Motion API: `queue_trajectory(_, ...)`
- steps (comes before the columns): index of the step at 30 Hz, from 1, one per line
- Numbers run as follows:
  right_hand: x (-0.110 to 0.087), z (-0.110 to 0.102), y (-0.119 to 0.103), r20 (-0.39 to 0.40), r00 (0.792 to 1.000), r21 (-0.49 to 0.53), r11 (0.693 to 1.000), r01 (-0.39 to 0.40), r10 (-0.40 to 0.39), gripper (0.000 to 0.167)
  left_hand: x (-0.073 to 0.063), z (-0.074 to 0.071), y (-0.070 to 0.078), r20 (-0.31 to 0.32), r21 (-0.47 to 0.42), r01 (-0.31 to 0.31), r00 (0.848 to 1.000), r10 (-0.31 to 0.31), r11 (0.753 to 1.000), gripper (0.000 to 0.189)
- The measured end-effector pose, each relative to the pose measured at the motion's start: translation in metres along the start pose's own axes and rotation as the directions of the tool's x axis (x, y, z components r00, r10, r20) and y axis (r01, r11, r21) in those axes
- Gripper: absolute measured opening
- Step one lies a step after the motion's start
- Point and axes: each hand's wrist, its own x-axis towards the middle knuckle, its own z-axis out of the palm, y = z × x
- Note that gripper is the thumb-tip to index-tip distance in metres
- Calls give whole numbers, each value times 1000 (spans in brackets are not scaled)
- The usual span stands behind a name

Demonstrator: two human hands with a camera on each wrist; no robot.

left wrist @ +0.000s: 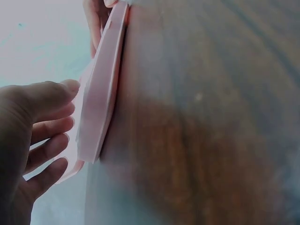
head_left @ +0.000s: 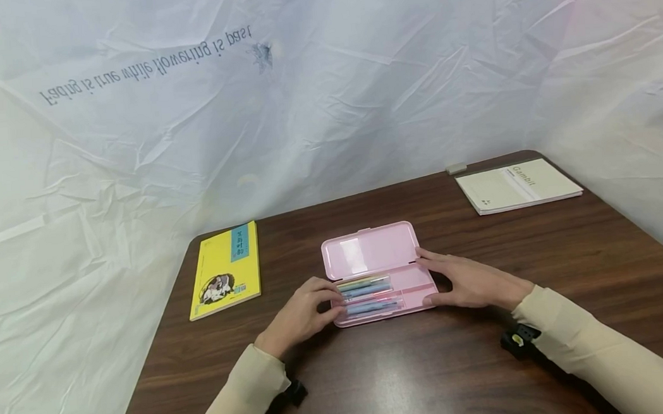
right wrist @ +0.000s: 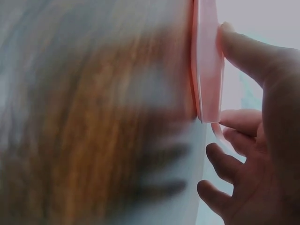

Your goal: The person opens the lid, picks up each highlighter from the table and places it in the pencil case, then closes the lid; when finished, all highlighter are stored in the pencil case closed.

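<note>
An open pink pencil case [head_left: 369,271] lies on the table, its lid [head_left: 388,248] tipped back. Several slim pens [head_left: 365,287] in clear wrapping fill its left part, while the right compartments show bare plastic. My left hand [head_left: 303,310] reaches over the case's left end, loosely bent fingers by the pen ends; whether they touch the pens is hidden. At the other end my right hand [head_left: 467,281] holds the case, thumb at the near corner and forefinger by the hinge. Its remaining fingers [right wrist: 220,161] spread beyond the case in the right wrist view.
A yellow book [head_left: 227,270] lies at the table's left edge. Toward the back right sits a pale notebook [head_left: 521,186] with a small light-coloured block [head_left: 456,169] next to it. White printed sheeting [head_left: 325,106] hangs behind the dark wooden table [head_left: 370,375].
</note>
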Motion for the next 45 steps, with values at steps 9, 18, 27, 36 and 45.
queue_trajectory(9, 3, -5, -3, -43, 999, -30, 999, 13, -15, 92, 13, -11, -5, -79, 26, 151, 986, -148, 988, 36)
queue_trajectory(18, 37, -31, -2, -95, 995, 39, 998, -41, 44, 97, 37, -24, -16, -59, -23, 362, 930, -363, 932, 61)
queue_trajectory(27, 66, -36, 5, -34, 992, 62, 991, -115, 118, 94, 57, -22, -20, 49, -58, 504, 864, -502, 862, 77)
queue_trajectory(36, 66, -38, 9, -80, 993, 71, 994, -80, 86, 92, 58, -25, -21, 6, -127, 451, 891, -454, 884, 71)
queue_trajectory(45, 49, -47, 1, -156, 987, 99, 995, -28, 44, 83, 47, -30, -16, -89, -134, 367, 921, -380, 921, 63)
